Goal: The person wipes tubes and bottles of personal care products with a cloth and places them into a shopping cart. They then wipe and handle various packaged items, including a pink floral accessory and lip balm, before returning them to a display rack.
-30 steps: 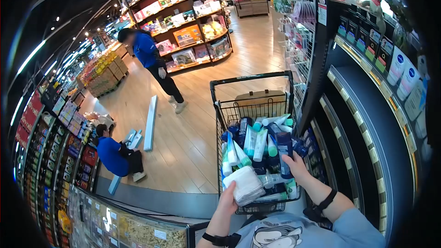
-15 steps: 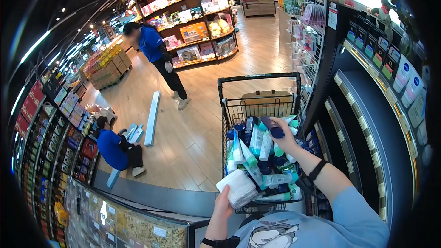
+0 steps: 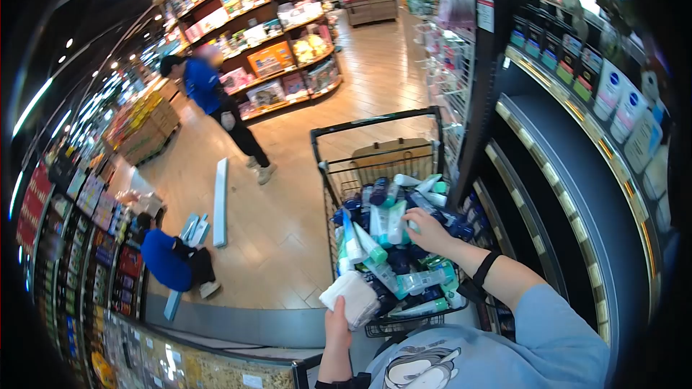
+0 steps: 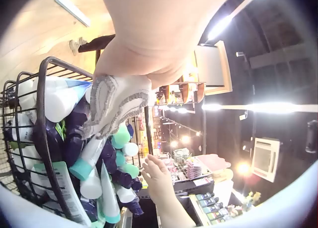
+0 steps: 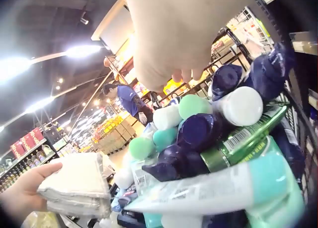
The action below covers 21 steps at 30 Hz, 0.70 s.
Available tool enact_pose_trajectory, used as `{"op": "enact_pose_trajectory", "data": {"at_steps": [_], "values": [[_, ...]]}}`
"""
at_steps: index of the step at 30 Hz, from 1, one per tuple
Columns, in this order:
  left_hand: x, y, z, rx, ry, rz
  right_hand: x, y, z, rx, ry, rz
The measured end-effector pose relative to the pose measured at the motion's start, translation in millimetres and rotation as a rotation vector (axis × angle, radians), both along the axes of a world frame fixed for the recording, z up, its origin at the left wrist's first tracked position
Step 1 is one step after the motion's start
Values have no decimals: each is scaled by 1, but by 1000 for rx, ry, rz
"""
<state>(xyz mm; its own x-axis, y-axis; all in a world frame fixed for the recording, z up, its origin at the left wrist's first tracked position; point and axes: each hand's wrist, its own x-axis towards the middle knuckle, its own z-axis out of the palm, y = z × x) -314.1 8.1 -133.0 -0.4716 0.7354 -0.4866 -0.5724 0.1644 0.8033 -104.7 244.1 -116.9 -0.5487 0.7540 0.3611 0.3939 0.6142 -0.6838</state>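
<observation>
My left hand (image 3: 336, 328) grips a folded white cloth (image 3: 351, 297) with grey stitched edges, thumb on top, at the near left corner of the cart. In the left wrist view the cloth (image 4: 117, 101) hangs over the heap. My right hand (image 3: 431, 234) hovers above the tubes with loosely bent fingers and holds nothing; its fingertips are close to a pale tube (image 3: 396, 222). The black wire shopping cart (image 3: 376, 127) is heaped with white and mint squeeze tubes and dark blue bottles. A dark blue cap (image 5: 198, 130) faces up below the right hand in the right wrist view.
Dark bare shelves (image 3: 551, 166) curve along the right, with white tubes (image 3: 627, 117) on the top one. A person in blue (image 3: 204, 90) stands at the left; another (image 3: 167, 259) sits on the floor beside pale blue strips (image 3: 220, 202). A packed shelf (image 3: 94, 259) runs along the left.
The right hand has put a dark blue bottle down into the heap, let go of it and moved back nearer. The left hand keeps hold of the cloth. The head view has shifted.
</observation>
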Motion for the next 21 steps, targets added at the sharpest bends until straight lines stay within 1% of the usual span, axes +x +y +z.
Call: {"op": "enact_pose_trajectory", "data": {"at_steps": [1,3,4,5,6,7,9,10,11,13,14,15,16,18,21], "values": [[1,3,0,-7,-1,-42,9,-10,5,36,7,4],[1,9,-5,-35,424,-91,29,-29,8,51,13,-21],[0,13,-15,-30,422,-151,41,-35,1,102,15,-29],[-4,17,-29,-3,531,-151,53,-42,-8,153,13,-36],[-6,21,-39,30,638,-149,65,-50,-17,141,-21,-70],[-6,25,-41,40,634,-204,76,-60,-23,179,-54,-106],[-8,31,-45,50,1166,-187,100,-78,-30,184,-114,-152],[-11,35,-50,80,1274,-243,109,-86,-35,123,-117,-163],[-10,38,-58,100,1271,-288,116,-96,-45,85,-206,-202],[-8,42,-70,111,1418,-222,123,-110,-51,30,-309,-187],[-11,43,-81,128,1380,-274,124,-117,-62,23,-332,-200],[-8,41,-87,141,1377,-311,122,-127,-70,10,-354,-267],[-5,40,-92,125,1404,-322,122,-133,-77,18,-371,-251],[1,40,-97,92,1461,-319,123,-139,-88,27,-385,-248],[3,42,-101,82,1449,-299,120,-142,-100,-27,-370,-240]]}}
